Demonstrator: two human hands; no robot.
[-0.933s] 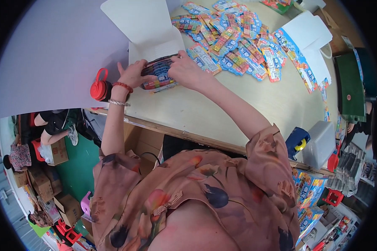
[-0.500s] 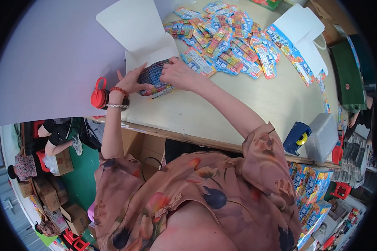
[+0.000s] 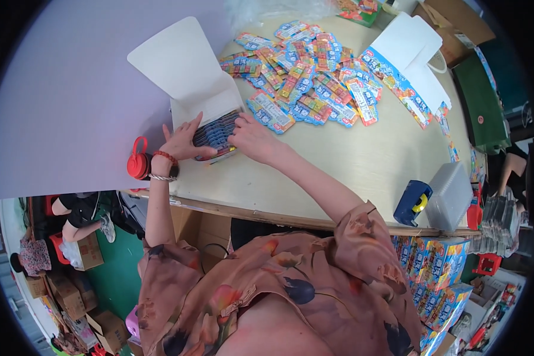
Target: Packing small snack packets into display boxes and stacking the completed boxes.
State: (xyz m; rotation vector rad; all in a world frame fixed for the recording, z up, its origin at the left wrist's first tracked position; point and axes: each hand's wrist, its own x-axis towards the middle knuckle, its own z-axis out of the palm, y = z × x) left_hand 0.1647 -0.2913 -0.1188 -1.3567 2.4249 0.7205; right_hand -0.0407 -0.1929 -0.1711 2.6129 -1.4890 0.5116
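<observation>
A white carton (image 3: 204,105) stands at the left of the table with its lid (image 3: 178,58) raised. Packed in a row inside it are colourful flat packets (image 3: 217,132), their dark edges upward. My left hand (image 3: 183,142) spreads its fingers along the left end of the row, the thumb reaching across the front. At the right end, the curled fingers of my right hand (image 3: 250,137) grip the packets; the fingertips are partly hidden. Beyond, a heap of loose flat packets (image 3: 302,77) with blue scalloped tops covers the table.
Left of the carton stands a bottle with a red lid (image 3: 137,165). A blue tape dispenser (image 3: 412,203) and a clear plastic stack (image 3: 450,196) sit near the right edge. An unfolded printed carton (image 3: 404,65) lies at back right. Printed boxes (image 3: 436,267) are piled below.
The packets sit lower inside the carton than before, and both hands have gone down with them. The whole view has shifted slightly.
</observation>
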